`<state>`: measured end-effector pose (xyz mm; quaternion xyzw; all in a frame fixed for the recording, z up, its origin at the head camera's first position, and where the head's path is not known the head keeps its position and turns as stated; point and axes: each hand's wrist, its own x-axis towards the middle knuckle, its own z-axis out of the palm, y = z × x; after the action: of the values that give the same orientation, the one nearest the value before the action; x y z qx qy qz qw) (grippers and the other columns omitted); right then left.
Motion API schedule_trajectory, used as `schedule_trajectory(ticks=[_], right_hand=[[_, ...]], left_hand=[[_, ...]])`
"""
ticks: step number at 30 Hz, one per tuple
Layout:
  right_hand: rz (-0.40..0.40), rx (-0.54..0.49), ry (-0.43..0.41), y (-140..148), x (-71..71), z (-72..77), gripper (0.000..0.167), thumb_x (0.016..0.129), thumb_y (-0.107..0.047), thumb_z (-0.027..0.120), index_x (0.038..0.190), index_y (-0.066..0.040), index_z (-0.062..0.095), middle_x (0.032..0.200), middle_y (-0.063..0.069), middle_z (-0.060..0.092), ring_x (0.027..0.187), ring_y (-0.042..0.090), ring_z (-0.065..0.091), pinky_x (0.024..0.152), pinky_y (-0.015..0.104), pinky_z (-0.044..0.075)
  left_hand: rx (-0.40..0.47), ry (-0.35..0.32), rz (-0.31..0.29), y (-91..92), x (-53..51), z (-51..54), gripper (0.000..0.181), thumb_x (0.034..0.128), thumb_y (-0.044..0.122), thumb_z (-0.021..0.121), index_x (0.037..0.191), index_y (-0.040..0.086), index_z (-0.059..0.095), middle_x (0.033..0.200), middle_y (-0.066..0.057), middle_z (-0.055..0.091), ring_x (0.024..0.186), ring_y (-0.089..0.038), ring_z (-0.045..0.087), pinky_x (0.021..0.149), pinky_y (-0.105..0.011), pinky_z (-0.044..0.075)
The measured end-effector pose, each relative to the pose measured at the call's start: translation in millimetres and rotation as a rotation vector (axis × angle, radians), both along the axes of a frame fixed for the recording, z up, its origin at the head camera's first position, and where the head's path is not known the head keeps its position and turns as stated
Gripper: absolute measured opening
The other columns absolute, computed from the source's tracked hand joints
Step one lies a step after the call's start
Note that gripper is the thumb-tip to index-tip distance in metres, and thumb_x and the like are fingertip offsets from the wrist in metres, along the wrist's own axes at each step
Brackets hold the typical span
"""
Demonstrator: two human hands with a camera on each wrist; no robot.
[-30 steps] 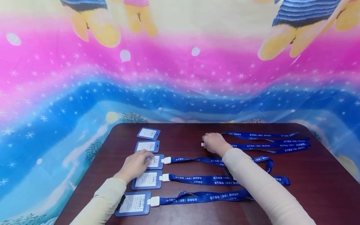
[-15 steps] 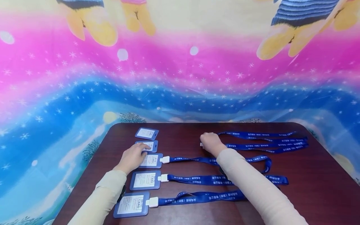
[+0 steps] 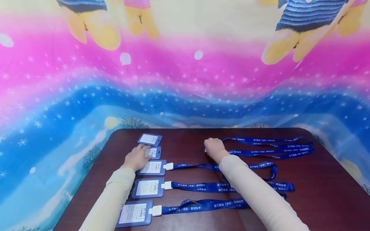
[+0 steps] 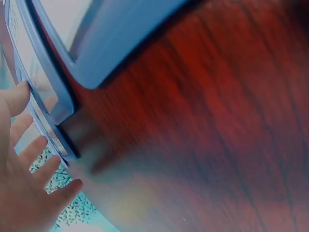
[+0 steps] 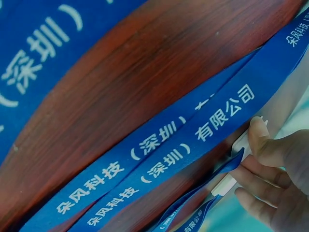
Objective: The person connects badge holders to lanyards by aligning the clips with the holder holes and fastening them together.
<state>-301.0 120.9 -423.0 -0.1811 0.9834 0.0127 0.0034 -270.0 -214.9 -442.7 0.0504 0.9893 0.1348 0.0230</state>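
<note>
Before you, a dark red-brown table (image 3: 182, 147), and behind it, a bright pink-and-blue snowflake backdrop (image 3: 173, 70)!

- We see a blue-framed card holder (image 3: 156, 152) lying flat towards the far edge of the worktop (image 3: 185, 146), left of its middle; the left fingers (image 4: 47, 170) rest over its left part, and a printed white insert and a slot show at its right.
- We see a small white clip (image 5: 240, 144) pinched by the right fingers (image 5: 256, 176), about midway across the worktop.
- We see two blue, pale-lettered lanyards (image 3: 270, 152) stretched over the worktop's far right; which one bears the clip, we cannot tell.
</note>
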Motion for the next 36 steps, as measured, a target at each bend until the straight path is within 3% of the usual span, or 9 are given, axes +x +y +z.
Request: schedule_trajectory(ticks=[5, 14, 23, 30, 36], right_hand=[[0.001, 0.001, 0.001, -1, 2.0, 2.3, 0.010, 0.083, -0.010, 0.080, 0.087, -0.007, 0.072, 0.078, 0.007, 0.067, 0.072, 0.024, 0.066, 0.067, 0.040, 0.058], [0.010, -0.008, 0.023, -1, 2.5, 1.7, 0.009, 0.083, -0.009, 0.080, 0.084, -0.006, 0.071, 0.074, 0.007, 0.066, 0.069, 0.024, 0.065, 0.066, 0.040, 0.058], [0.018, -0.008, 0.040, -3, 3.4, 3.0, 0.009, 0.081, -0.007, 0.081, 0.081, -0.007, 0.072, 0.071, 0.006, 0.065, 0.067, 0.023, 0.065, 0.067, 0.039, 0.058], [0.000, -0.014, 0.074, 0, 4.4, 0.5, 0.011, 0.080, -0.007, 0.082, 0.083, -0.007, 0.071, 0.075, 0.007, 0.065, 0.071, 0.022, 0.065, 0.067, 0.038, 0.058], [-0.012, -0.057, 0.035, 4, 4.4, -3.9, 0.007, 0.083, -0.009, 0.079, 0.084, -0.008, 0.072, 0.078, 0.007, 0.064, 0.070, 0.021, 0.063, 0.068, 0.038, 0.058]], left_hand=[[0.012, -0.022, 0.007, 3.2, -3.2, -3.9, 0.054, 0.0967, 0.030, 0.063, 0.145, 0.011, 0.049, 0.148, -0.023, 0.041, 0.135, -0.044, 0.038, 0.101, -0.066, 0.037], [-0.012, -0.029, 0.002, 24.9, -7.1, -1.6, 0.052, 0.0969, 0.034, 0.063, 0.145, 0.018, 0.051, 0.146, -0.020, 0.044, 0.133, -0.042, 0.041, 0.099, -0.065, 0.039], [0.011, -0.012, 0.080, 45.6, -7.8, 3.0, 0.057, 0.0897, 0.041, 0.072, 0.140, 0.018, 0.057, 0.145, -0.021, 0.045, 0.128, -0.042, 0.045, 0.094, -0.065, 0.043], [-0.004, -0.006, 0.116, 55.7, -8.7, 7.6, 0.057, 0.0900, 0.037, 0.072, 0.140, 0.017, 0.056, 0.144, -0.020, 0.046, 0.123, -0.042, 0.049, 0.091, -0.061, 0.047], [-0.023, -0.007, 0.136, 59.6, -7.3, 7.9, 0.052, 0.0883, 0.034, 0.075, 0.135, 0.016, 0.062, 0.142, -0.020, 0.048, 0.117, -0.042, 0.055, 0.088, -0.058, 0.050]])
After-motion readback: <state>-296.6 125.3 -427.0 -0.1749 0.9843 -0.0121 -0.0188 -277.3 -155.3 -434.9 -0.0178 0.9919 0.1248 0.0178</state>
